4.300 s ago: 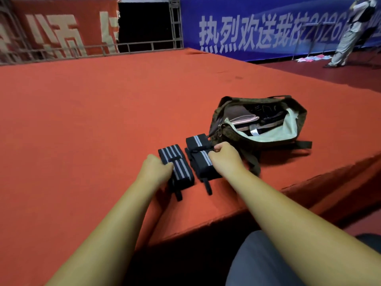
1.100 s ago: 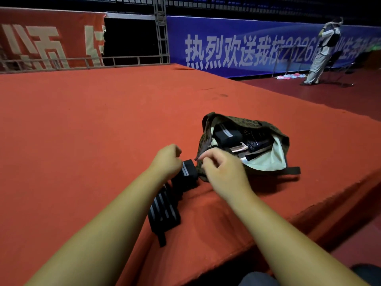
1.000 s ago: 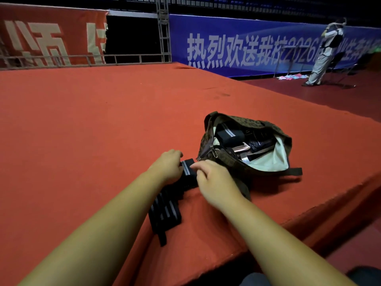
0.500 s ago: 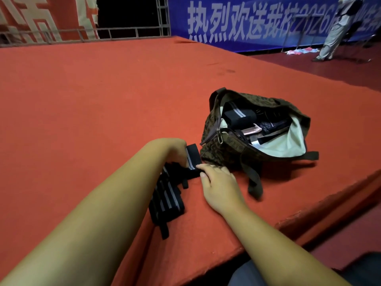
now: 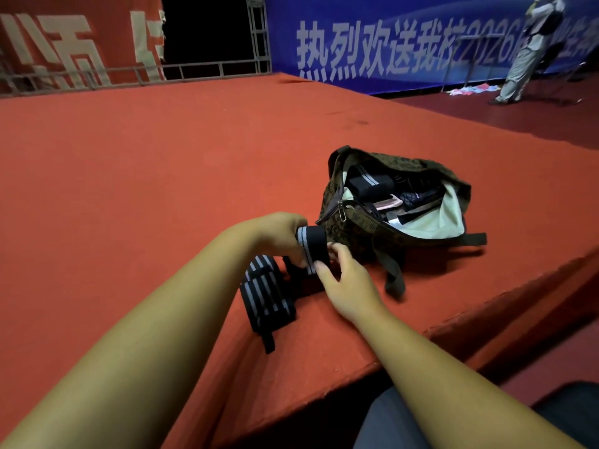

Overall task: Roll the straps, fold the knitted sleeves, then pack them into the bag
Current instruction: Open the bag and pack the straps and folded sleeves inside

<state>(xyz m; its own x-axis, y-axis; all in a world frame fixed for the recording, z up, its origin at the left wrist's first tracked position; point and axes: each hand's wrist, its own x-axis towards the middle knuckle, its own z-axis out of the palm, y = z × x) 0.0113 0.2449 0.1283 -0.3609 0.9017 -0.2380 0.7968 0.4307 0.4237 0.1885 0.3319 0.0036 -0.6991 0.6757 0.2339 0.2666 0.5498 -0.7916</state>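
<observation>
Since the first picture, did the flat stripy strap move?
Yes. The flat striped strap has shifted toward the near edge of the red stage, and it now lies farther from the bag than before.

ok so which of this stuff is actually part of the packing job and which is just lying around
Job: strap roll held by left hand and right hand; striped strap beside it; bag; packed roll inside it.
Just there: blue banner; red banner; metal truss; clothes on the far floor.
</observation>
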